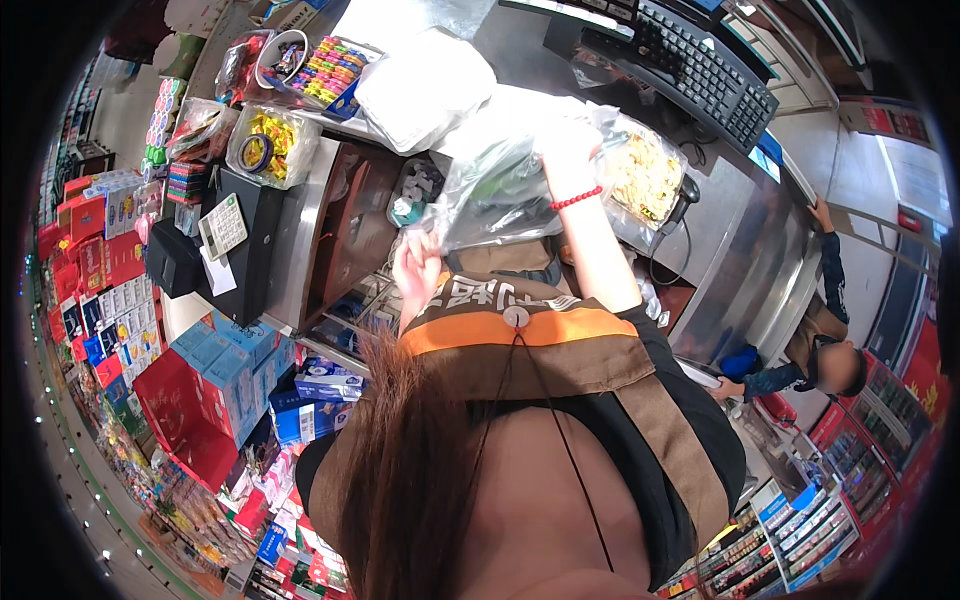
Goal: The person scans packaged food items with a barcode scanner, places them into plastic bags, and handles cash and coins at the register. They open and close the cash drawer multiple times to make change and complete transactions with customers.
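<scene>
A clear plastic bag [495, 187] with something green inside spreads between my two hands, over the near edge of the steel counter. My left hand [418, 262] is at the bag's lower left corner, its fingers curled close to the plastic; whether they grip it is unclear. My right hand [571, 154], with a red bead bracelet at the wrist, reaches over the bag's right side; glare hides its fingers. Just right of it lies a clear pack of pale yellow snacks [646, 174]. White bags or packs [427, 90], washed out by light, lie beyond my left hand.
A black keyboard [705, 82] stands far right, with a handheld barcode scanner [684, 196] and its cable below. At left are a calculator [223, 225], a tub of yellow sweets [271, 146], a candy display box [330, 71] and stacked cartons [225, 367]. Another person [825, 330] stands at right, hands on a rail.
</scene>
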